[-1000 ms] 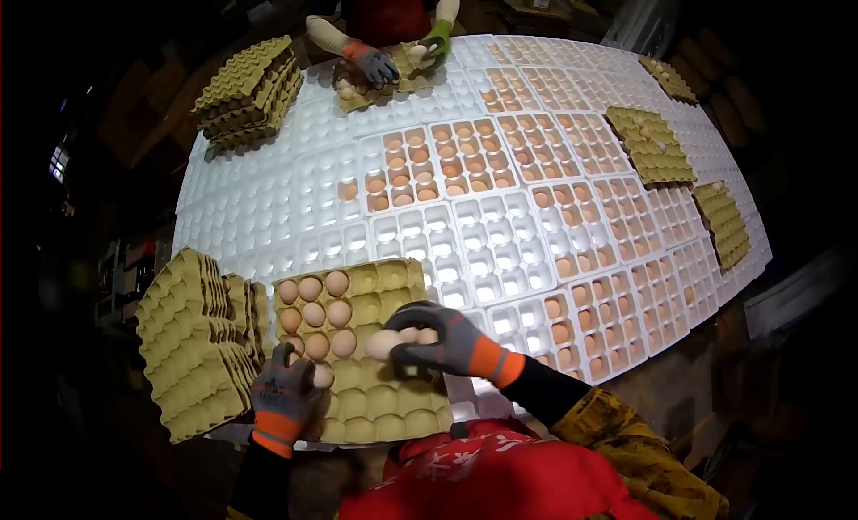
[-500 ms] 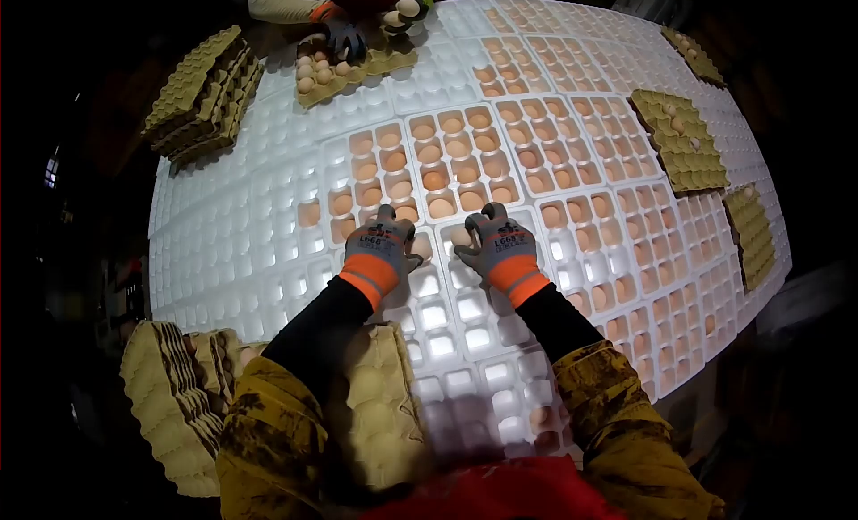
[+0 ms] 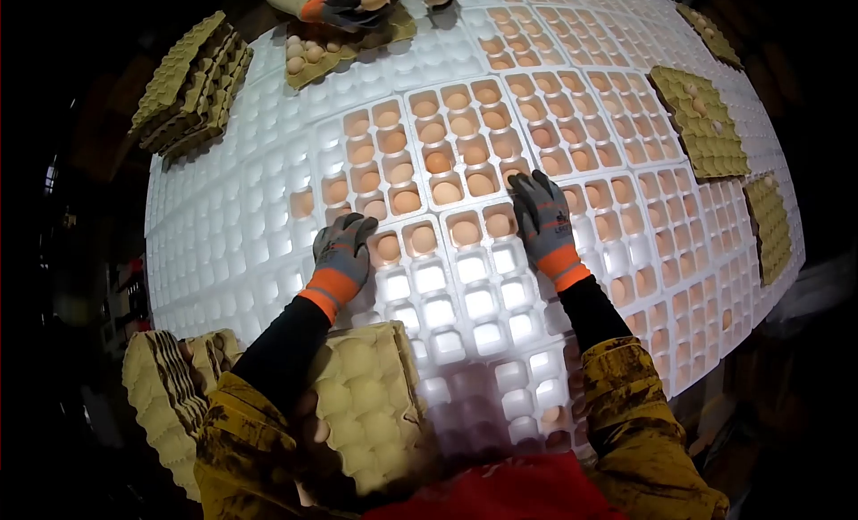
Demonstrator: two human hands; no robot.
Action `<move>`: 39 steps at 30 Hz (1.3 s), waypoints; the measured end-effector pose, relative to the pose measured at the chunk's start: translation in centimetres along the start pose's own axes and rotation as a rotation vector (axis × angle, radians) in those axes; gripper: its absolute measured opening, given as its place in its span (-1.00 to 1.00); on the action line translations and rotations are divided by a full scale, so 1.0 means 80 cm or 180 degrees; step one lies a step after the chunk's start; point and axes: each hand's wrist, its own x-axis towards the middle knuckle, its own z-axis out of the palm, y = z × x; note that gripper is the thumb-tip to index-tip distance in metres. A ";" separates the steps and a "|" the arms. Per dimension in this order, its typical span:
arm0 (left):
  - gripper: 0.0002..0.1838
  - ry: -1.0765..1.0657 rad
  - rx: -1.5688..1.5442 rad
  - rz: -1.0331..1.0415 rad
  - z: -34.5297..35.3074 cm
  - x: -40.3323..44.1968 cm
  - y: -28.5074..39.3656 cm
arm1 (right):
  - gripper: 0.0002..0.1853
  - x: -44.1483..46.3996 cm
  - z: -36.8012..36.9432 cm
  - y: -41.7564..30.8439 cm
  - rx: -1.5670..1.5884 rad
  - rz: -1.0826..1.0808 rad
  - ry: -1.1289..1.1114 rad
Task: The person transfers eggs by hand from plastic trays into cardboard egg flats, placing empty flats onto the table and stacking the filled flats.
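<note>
My left hand (image 3: 344,252), in a grey glove with an orange cuff, hovers palm down at the left side of the near white tray (image 3: 438,283). Its fingers are bent but apart, and no egg shows in them. Beside it, brown eggs sit in the tray's far row, among them one egg (image 3: 421,239) and another egg (image 3: 465,231). My right hand (image 3: 543,218), gloved alike, lies palm down across the tray borders. Its outstretched fingers reach a partly covered egg (image 3: 513,177) in the front right corner of the filled tray beyond.
Pulp egg trays (image 3: 366,404) stand close by my left forearm, with a stack (image 3: 192,86) at far left. More pulp trays (image 3: 702,126) lie at right. Across the table, a co-worker's gloved hand (image 3: 353,12) holds an egg above a pulp tray (image 3: 344,50).
My hands have moved apart, left hand toward me and left, right hand away and right. Eggs they covered now show in the near tray's far row. The co-worker's hand has lifted an egg.
</note>
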 end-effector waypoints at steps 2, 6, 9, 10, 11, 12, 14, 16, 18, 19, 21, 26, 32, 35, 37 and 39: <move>-0.52 0.0029 0.0060 0.0012 -0.010 -0.006 0.010 | -0.54 0.000 -0.009 -0.012 0.0036 0.0002 -0.0313; -0.55 0.0449 -0.1025 -0.0278 -0.104 -0.035 0.034 | -0.56 -0.005 -0.051 -0.082 0.1572 0.0926 -0.0234; -0.59 0.1069 -0.2646 -0.0483 -0.177 -0.119 0.056 | -0.56 -0.021 -0.091 -0.156 0.1922 0.0821 -0.0577; -0.58 0.1097 -0.2640 -0.0699 -0.203 -0.158 0.068 | -0.56 -0.024 -0.109 -0.192 0.2227 0.0886 -0.0809; -0.58 0.1097 -0.2780 -0.0980 -0.221 -0.199 0.078 | -0.54 -0.031 -0.119 -0.223 0.2230 0.0662 -0.0975; -0.59 0.1074 -0.2928 -0.1251 -0.230 -0.239 0.085 | -0.53 -0.038 -0.126 -0.255 0.2372 0.0448 -0.1087; -0.60 0.1094 -0.2309 -0.0894 -0.226 -0.316 0.077 | -0.54 -0.052 -0.135 -0.318 0.2519 0.0062 -0.1531; -0.57 0.0930 -0.1473 -0.0651 -0.204 -0.385 0.056 | -0.49 -0.068 -0.132 -0.373 0.2317 -0.0646 -0.1589; -0.54 0.0908 -0.0598 -0.0296 -0.187 -0.409 0.044 | -0.52 -0.080 -0.118 -0.423 0.1843 -0.1015 -0.1879; -0.53 0.0993 -0.0136 -0.0084 -0.181 -0.413 0.044 | -0.53 -0.084 -0.105 -0.446 0.1476 -0.1140 -0.1881; -0.38 0.0962 0.0326 0.0073 -0.150 -0.417 0.025 | -0.54 -0.094 -0.079 -0.472 0.0880 -0.1274 -0.2050; -0.49 0.0859 -0.0236 0.0043 -0.147 -0.410 0.001 | -0.57 -0.098 -0.071 -0.460 0.2601 -0.0208 -0.1724; -0.64 0.1377 -0.5661 -0.0837 -0.154 -0.431 -0.005 | -0.59 -0.047 -0.081 -0.436 0.2931 0.0944 -0.2061; -0.61 0.1036 -0.3973 -0.1735 -0.154 -0.390 0.007 | -0.53 -0.054 -0.043 -0.467 0.0383 -0.0787 -0.1744; -0.63 0.1462 -0.0049 -0.0355 -0.135 -0.358 -0.002 | -0.53 -0.060 -0.034 -0.471 -0.0136 -0.0837 -0.1930; -0.66 0.1049 0.1129 -0.0380 -0.127 -0.335 -0.004 | -0.52 -0.047 -0.042 -0.475 0.0449 -0.0361 -0.2059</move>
